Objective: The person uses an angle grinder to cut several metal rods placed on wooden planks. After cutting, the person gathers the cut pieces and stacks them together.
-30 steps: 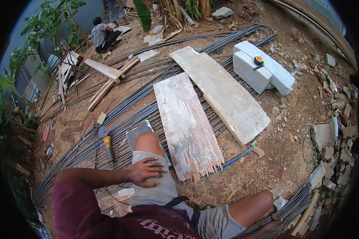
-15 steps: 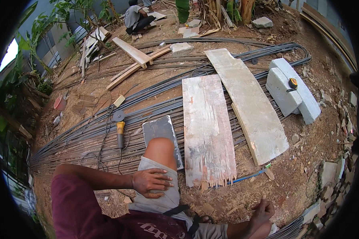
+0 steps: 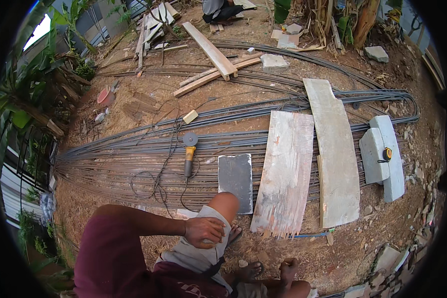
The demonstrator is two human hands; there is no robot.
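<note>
My left hand (image 3: 205, 232) lies on my bent left knee, over the grey shorts (image 3: 196, 252), its fingers draped across the cloth. Low in the view, my right hand (image 3: 288, 270) is curled up above my right leg; whatever its fingers might hold is hidden. Beyond the left knee lies a dark rectangular board (image 3: 235, 180). An angle grinder (image 3: 189, 158) with a yellow and grey body and a cutting disc rests on the steel bars, its cord trailing toward me. Neither hand touches it.
Long steel rebars (image 3: 129, 166) spread over the ground. A worn plywood board (image 3: 286, 171) and a long pale plank (image 3: 335, 154) lie across them. At right, white blocks (image 3: 374, 154) carry a tape measure (image 3: 387, 154). Timber pieces (image 3: 211, 49) and another person (image 3: 218, 11) are farther off.
The view has swung left, so the boards and grinder stand farther right. My left hand stays on the knee, its fingers more bent. A raised finger of my right hand has folded in.
</note>
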